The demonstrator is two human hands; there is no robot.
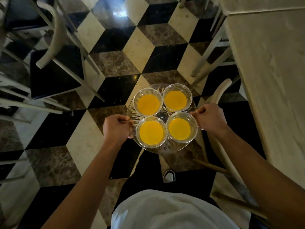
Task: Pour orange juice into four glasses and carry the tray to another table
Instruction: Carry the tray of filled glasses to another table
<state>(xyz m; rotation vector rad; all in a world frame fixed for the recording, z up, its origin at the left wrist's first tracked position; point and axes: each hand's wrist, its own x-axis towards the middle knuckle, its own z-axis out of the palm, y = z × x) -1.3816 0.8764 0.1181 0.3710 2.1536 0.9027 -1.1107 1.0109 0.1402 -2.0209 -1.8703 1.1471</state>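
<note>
A round clear glass tray point(160, 150) hangs in the air above the floor, level, in front of my body. On it stand several clear glasses filled with orange juice, among them one at the far left point(148, 104), one at the far right point(176, 100) and one at the near left point(151, 132). My left hand point(117, 128) is closed on the tray's left rim. My right hand point(210, 118) is closed on the tray's right rim. The glasses stand upright and close together, touching or nearly so.
A table with a pale cloth point(272, 66) runs along the right side. A pale wooden chair point(221, 95) stands just right of the tray. Chairs with dark seats point(56, 71) crowd the left. Checkered floor point(132, 43) lies open ahead. My shoe point(169, 176) shows below the tray.
</note>
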